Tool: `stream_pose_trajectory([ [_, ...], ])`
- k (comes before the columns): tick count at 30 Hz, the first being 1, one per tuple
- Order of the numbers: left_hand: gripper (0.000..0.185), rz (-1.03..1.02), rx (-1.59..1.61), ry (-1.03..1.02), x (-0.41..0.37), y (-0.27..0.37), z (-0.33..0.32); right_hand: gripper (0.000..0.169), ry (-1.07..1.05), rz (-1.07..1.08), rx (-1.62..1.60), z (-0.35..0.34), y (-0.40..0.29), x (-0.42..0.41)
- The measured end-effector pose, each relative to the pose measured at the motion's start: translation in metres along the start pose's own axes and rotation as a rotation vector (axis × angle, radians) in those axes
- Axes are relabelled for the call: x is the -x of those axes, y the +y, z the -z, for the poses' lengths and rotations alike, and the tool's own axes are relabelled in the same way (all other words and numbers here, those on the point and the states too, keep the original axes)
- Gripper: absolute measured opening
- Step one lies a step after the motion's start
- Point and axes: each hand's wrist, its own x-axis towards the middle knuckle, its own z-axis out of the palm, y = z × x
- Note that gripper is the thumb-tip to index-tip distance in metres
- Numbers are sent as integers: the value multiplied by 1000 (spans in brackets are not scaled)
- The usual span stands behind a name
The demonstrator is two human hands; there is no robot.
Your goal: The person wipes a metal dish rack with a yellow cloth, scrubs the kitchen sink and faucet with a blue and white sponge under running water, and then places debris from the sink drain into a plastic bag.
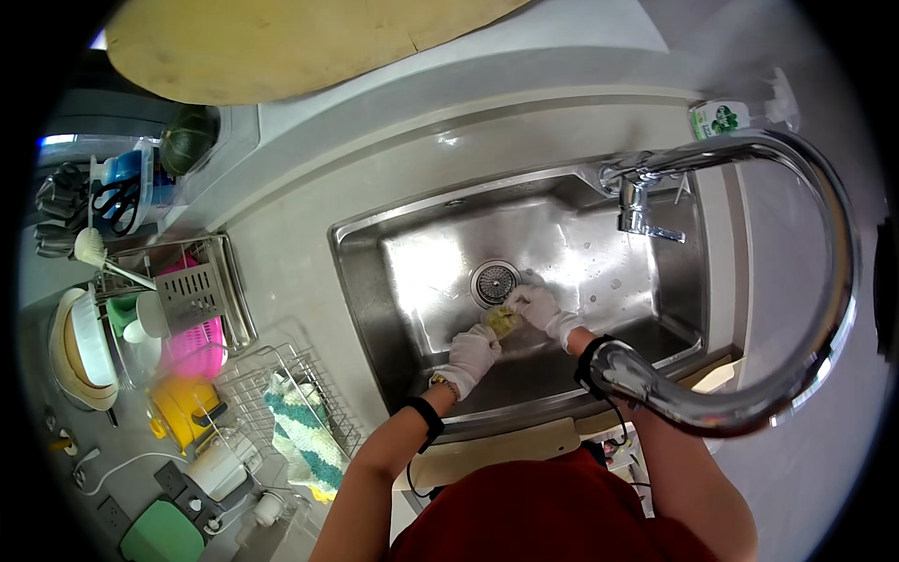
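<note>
Both my hands wear thin white gloves and are low inside a stainless steel sink (618, 281). My left hand (474, 357) holds a small, soft-looking yellow-green piece (503, 322), perhaps food, though too small to name surely. Curled fingers of my right hand (539, 310) meet that piece at its upper right edge. Just beyond it lies the round drain strainer (495, 282). Water drops spot the sink floor on the right. A chrome gooseneck faucet (839, 232) arches over the right side, its spout end passing in front of my right forearm.
Left of the sink stand a wire rack (309, 379) with a striped cloth (302, 428), a pink basket (197, 348) and a yellow container (184, 411). A soap bottle (723, 119) is behind the faucet. A green squash (188, 140) sits at back left.
</note>
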Motion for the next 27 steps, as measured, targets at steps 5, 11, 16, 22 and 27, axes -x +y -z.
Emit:
stream_pose_trajectory([
  [5, 14, 67, 58, 106, 5, 9, 59, 9, -34, -80, -329, 21, -28, 17],
  [11, 12, 58, 161, 202, 25, 21, 130, 17, -27, 8, -429, 35, -76, 53],
  [16, 10, -116, 188, 362, 53, 29, 175, 14, -69, -15, -588, 44, -131, 114],
  [22, 4, -250, 206, 558, 73, 43, 221, 9, 229, 58, -772, 2, -182, 174],
  [27, 8, -455, 313, 558, 81, 73, 243, 12, 423, 116, -1019, -17, -194, 203],
])
